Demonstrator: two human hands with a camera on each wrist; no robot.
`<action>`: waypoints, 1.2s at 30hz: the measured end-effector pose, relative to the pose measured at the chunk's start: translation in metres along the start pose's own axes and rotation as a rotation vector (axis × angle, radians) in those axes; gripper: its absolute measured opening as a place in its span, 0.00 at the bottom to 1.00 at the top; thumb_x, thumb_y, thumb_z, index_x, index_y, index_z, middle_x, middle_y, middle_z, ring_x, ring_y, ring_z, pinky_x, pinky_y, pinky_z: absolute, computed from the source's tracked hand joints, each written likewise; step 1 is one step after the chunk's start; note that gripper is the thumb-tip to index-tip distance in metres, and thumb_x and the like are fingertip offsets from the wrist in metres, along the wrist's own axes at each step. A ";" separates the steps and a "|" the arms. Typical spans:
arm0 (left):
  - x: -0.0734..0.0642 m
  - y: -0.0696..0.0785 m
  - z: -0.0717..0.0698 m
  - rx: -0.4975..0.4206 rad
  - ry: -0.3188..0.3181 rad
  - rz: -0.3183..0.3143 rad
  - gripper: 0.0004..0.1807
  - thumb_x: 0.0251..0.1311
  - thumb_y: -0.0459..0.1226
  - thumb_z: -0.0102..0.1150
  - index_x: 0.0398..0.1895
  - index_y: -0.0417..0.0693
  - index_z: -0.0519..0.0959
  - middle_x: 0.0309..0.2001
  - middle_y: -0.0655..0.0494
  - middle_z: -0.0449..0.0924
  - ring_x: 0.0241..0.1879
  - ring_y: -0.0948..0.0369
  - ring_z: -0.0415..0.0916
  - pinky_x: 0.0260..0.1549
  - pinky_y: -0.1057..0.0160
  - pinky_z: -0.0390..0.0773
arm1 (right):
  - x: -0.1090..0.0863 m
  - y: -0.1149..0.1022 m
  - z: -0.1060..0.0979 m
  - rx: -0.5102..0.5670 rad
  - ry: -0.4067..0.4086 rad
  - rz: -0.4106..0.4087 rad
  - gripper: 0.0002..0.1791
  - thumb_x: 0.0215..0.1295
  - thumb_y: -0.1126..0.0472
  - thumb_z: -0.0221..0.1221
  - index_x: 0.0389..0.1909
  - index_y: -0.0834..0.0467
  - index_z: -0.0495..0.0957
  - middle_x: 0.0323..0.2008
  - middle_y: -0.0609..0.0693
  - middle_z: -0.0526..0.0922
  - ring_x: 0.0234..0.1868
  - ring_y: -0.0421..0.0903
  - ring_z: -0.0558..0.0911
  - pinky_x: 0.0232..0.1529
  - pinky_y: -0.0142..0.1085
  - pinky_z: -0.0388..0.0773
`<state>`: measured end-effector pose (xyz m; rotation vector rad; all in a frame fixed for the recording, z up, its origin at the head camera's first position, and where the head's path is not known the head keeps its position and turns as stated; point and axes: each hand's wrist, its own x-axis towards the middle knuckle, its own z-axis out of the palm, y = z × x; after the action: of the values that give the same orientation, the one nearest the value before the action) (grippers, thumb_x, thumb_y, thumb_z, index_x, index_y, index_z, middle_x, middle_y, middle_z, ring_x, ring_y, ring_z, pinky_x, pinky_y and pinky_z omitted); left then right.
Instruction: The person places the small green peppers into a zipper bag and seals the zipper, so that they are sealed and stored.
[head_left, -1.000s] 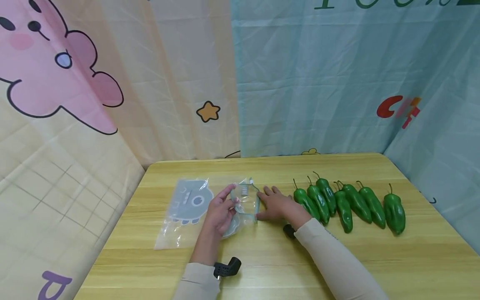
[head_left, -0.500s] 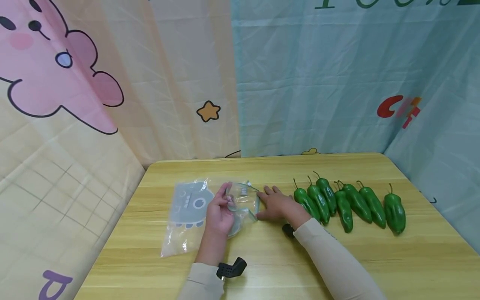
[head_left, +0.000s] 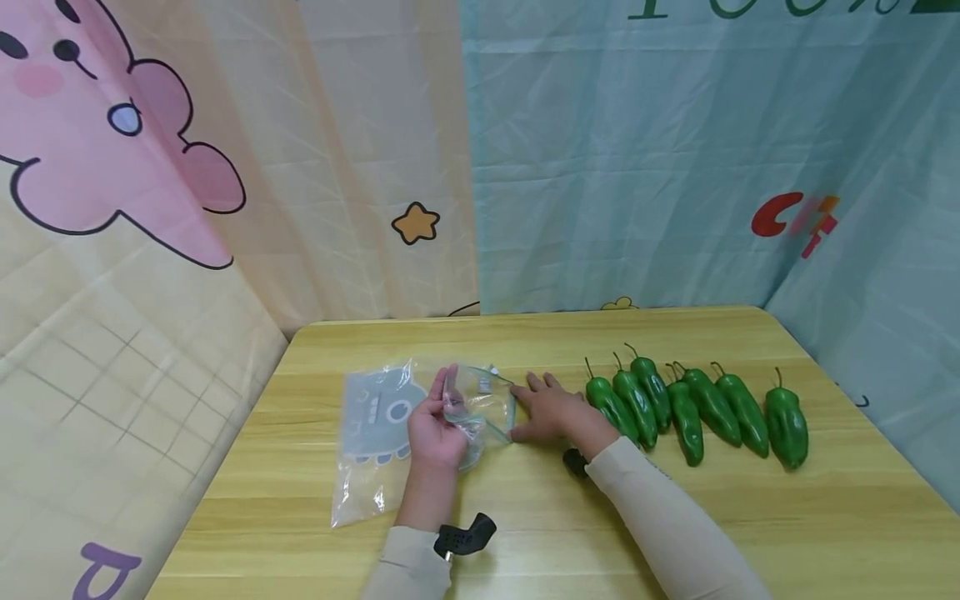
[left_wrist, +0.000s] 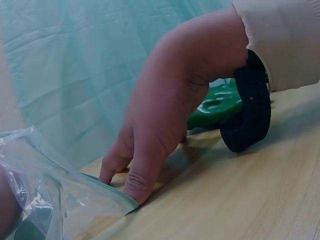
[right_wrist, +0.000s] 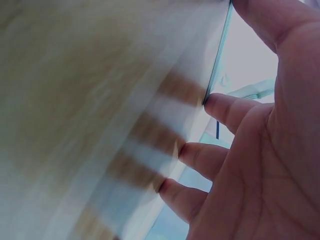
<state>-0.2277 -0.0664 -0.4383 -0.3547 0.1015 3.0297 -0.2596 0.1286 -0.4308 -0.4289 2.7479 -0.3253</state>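
A clear zip bag (head_left: 375, 475) with a grey cartoon print lies on the table, its greenish zip edge facing right. The mouth gapes. My left hand (head_left: 437, 437), palm up, is at this mouth with fairly straight fingers, some behind the clear film; whether they pinch it is hidden. In the left wrist view, only a blurred bit of that hand shows behind the plastic film (left_wrist: 45, 195). My right hand (head_left: 555, 412) presses the bag's right edge to the table with spread fingertips. The right wrist view shows those fingers (right_wrist: 225, 110) set down along the zip strip.
Several green peppers (head_left: 684, 421) lie in a row right of my right hand, stems pointing away. The wooden table (head_left: 525, 533) ends at a printed curtain (head_left: 615, 167) behind. Black wrist cameras (head_left: 465, 536) sit on both wrists.
My left hand has turned palm up, its fingers shifting from the bag's rim leftward into the gaping mouth. The bag's lower left corner has slid right and nearer. My right hand stays put.
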 end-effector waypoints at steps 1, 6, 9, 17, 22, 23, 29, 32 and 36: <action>0.000 0.000 0.000 0.000 -0.001 -0.004 0.31 0.61 0.24 0.30 0.69 0.42 0.63 0.59 0.46 0.77 0.26 0.62 0.72 0.19 0.77 0.68 | -0.001 0.000 0.000 0.003 0.000 0.001 0.46 0.60 0.35 0.62 0.77 0.46 0.58 0.78 0.57 0.49 0.76 0.63 0.45 0.59 0.76 0.53; -0.001 -0.001 0.000 0.162 -0.030 -0.016 0.31 0.58 0.22 0.29 0.66 0.40 0.66 0.59 0.50 0.77 0.26 0.64 0.70 0.18 0.79 0.66 | -0.001 -0.001 -0.001 0.009 -0.002 -0.001 0.47 0.59 0.35 0.63 0.77 0.46 0.58 0.77 0.57 0.49 0.76 0.64 0.45 0.59 0.76 0.53; -0.002 -0.002 0.000 0.365 -0.072 0.000 0.32 0.57 0.21 0.29 0.66 0.40 0.67 0.62 0.51 0.74 0.27 0.66 0.68 0.20 0.79 0.67 | 0.001 0.000 -0.001 0.007 -0.001 0.002 0.48 0.59 0.35 0.63 0.77 0.47 0.58 0.77 0.57 0.49 0.76 0.64 0.45 0.60 0.75 0.53; -0.003 -0.007 -0.002 0.654 -0.147 0.037 0.35 0.53 0.20 0.30 0.67 0.35 0.66 0.70 0.47 0.64 0.30 0.66 0.69 0.23 0.77 0.70 | 0.003 0.002 -0.003 0.003 0.023 -0.076 0.46 0.61 0.38 0.64 0.75 0.55 0.61 0.75 0.63 0.54 0.73 0.68 0.52 0.65 0.64 0.59; -0.003 -0.010 -0.005 0.660 -0.143 0.022 0.34 0.52 0.20 0.31 0.65 0.36 0.68 0.71 0.46 0.62 0.28 0.66 0.69 0.22 0.77 0.69 | -0.004 0.007 -0.011 0.062 0.092 -0.139 0.41 0.65 0.43 0.62 0.73 0.61 0.63 0.73 0.65 0.59 0.72 0.64 0.58 0.68 0.56 0.60; -0.003 -0.010 -0.005 0.655 -0.137 0.020 0.33 0.52 0.20 0.31 0.64 0.36 0.69 0.71 0.46 0.62 0.28 0.66 0.69 0.22 0.77 0.69 | -0.006 0.009 -0.013 0.074 0.107 -0.153 0.40 0.66 0.44 0.62 0.73 0.61 0.63 0.73 0.65 0.59 0.72 0.63 0.59 0.68 0.56 0.60; -0.003 -0.012 -0.010 0.662 -0.115 0.026 0.33 0.53 0.21 0.32 0.64 0.37 0.69 0.69 0.48 0.66 0.28 0.66 0.69 0.22 0.77 0.69 | -0.019 0.023 -0.022 0.125 0.202 -0.223 0.37 0.69 0.46 0.60 0.71 0.62 0.64 0.71 0.64 0.62 0.70 0.62 0.63 0.67 0.55 0.62; -0.003 -0.012 -0.011 0.666 -0.113 0.031 0.33 0.54 0.21 0.32 0.65 0.37 0.69 0.66 0.51 0.69 0.27 0.67 0.69 0.21 0.78 0.69 | -0.027 0.031 -0.027 0.172 0.245 -0.249 0.36 0.69 0.47 0.60 0.71 0.61 0.65 0.70 0.63 0.64 0.69 0.62 0.65 0.66 0.57 0.63; -0.006 -0.013 -0.013 0.650 -0.113 0.024 0.33 0.55 0.21 0.31 0.66 0.38 0.68 0.64 0.54 0.71 0.28 0.67 0.69 0.21 0.78 0.69 | -0.039 0.041 -0.031 0.222 0.282 -0.260 0.35 0.69 0.49 0.61 0.71 0.61 0.65 0.70 0.62 0.65 0.69 0.62 0.65 0.65 0.58 0.64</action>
<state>-0.2181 -0.0551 -0.4504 -0.1215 1.0440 2.8124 -0.2461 0.1853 -0.4019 -0.7300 2.8789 -0.8046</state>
